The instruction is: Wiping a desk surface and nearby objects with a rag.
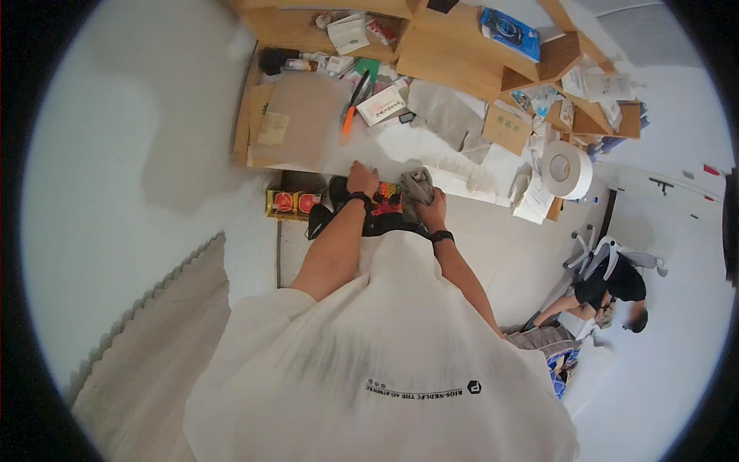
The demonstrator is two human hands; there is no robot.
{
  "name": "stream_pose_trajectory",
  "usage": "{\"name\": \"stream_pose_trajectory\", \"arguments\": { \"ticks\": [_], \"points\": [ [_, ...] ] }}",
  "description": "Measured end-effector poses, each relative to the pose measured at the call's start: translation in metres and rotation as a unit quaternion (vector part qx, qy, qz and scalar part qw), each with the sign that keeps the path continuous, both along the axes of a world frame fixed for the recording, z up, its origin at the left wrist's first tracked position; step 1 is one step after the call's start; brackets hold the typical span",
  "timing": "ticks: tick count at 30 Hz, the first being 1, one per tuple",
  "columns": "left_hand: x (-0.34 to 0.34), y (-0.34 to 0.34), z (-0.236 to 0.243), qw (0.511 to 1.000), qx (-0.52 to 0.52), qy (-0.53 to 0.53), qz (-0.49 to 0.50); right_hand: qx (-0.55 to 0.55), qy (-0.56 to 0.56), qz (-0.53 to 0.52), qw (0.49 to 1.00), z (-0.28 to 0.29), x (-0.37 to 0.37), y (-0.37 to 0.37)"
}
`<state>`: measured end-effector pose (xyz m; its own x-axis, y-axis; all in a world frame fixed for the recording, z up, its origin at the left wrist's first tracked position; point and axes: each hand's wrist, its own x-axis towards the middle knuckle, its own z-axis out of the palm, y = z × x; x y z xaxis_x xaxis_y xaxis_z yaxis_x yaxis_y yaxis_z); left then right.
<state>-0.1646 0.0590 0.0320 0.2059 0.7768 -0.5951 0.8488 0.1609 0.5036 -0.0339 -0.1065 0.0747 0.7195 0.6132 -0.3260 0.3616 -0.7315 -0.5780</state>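
Note:
My right hand [433, 208] is closed on a crumpled grey-brown cloth [416, 187] close in front of my body, just below the desk edge. To its left my left hand [362, 180] is bent over a dark object, with its fingers curled; what they grip is hidden. Between the two hands lies a colourful red, yellow and black printed thing [387, 199], partly covered by the cloth. Black material [320, 222] hangs beside my left forearm. Each wrist wears a black band.
A white desk [327, 159] with wooden shelves stands ahead, holding an orange-handled tool [348, 125], a white box [381, 105], papers and a large white roll [566, 169]. A yellow-and-red box [294, 203] sits below the desk's left end. Another person [608, 289] sits at the right.

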Motion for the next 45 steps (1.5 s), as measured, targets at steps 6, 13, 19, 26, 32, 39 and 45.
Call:
{"name": "stream_pose_trajectory", "arguments": {
  "ticks": [6,13,19,26,32,39,45],
  "points": [
    [0.027,-0.004,0.010,0.995,-0.030,0.058,0.075,-0.056,-0.007,-0.091,0.994,-0.006,0.067,-0.033],
    [0.040,-0.007,0.004,0.989,-0.035,0.128,0.069,-0.044,0.058,-0.166,0.983,-0.003,0.115,-0.043],
    [0.050,-0.019,0.005,0.981,0.007,0.142,0.132,-0.109,0.107,-0.113,0.982,-0.018,0.136,-0.048],
    [0.029,-0.012,0.012,0.980,0.035,0.134,0.144,-0.084,0.092,-0.137,0.983,-0.022,0.117,-0.048],
    [0.023,-0.018,-0.015,0.991,0.054,0.076,0.097,-0.025,0.150,-0.172,0.973,-0.030,0.094,-0.065],
    [0.022,-0.020,-0.072,0.991,0.064,0.065,0.100,0.016,0.191,-0.229,0.954,-0.038,0.058,-0.067],
    [0.013,-0.014,-0.017,0.994,0.019,-0.007,0.106,0.068,0.141,-0.201,0.967,-0.032,0.036,-0.046]
  ]
}}
